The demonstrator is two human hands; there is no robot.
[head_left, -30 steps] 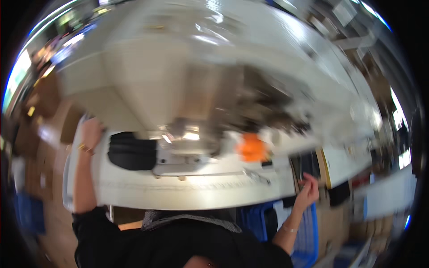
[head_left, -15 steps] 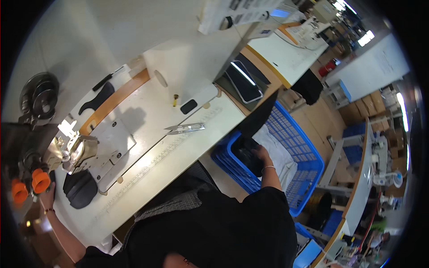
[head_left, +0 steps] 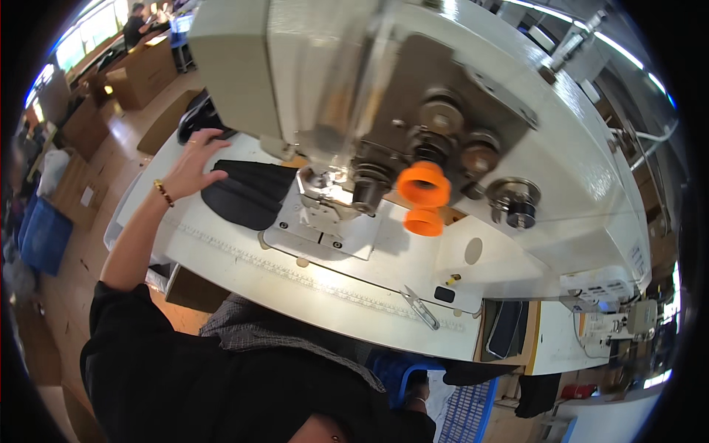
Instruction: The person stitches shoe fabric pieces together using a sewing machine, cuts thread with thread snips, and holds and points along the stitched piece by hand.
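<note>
My left hand (head_left: pixel 193 164) is over the left end of the sewing table, its fingers spread and nothing held in them. Just right of its thumb lies a stack of curved black fabric pieces (head_left: pixel 247 196), reaching toward the needle area of the sewing machine (head_left: pixel 325 192). A shiny black object (head_left: pixel 201 118) sits beyond my fingertips. My right hand (head_left: pixel 419 387) is low at the right, down in a blue plastic basket (head_left: pixel 402 375). Its fingers are lost in shadow, so what it touches is hidden.
Thread snips (head_left: pixel 421 308) lie on the white table (head_left: pixel 244 258) near a clear ruler strip (head_left: pixel 332 290). Orange cone-shaped parts (head_left: pixel 424 184) jut from the machine head. A phone (head_left: pixel 504 330) rests to the right. Cardboard boxes (head_left: pixel 144 74) stand at the far left.
The view has swung left, bringing the machine head to the middle and the basket to the lower edge. My left hand, partly hidden before, now shows with spread fingers. My right hand stays at the basket.
</note>
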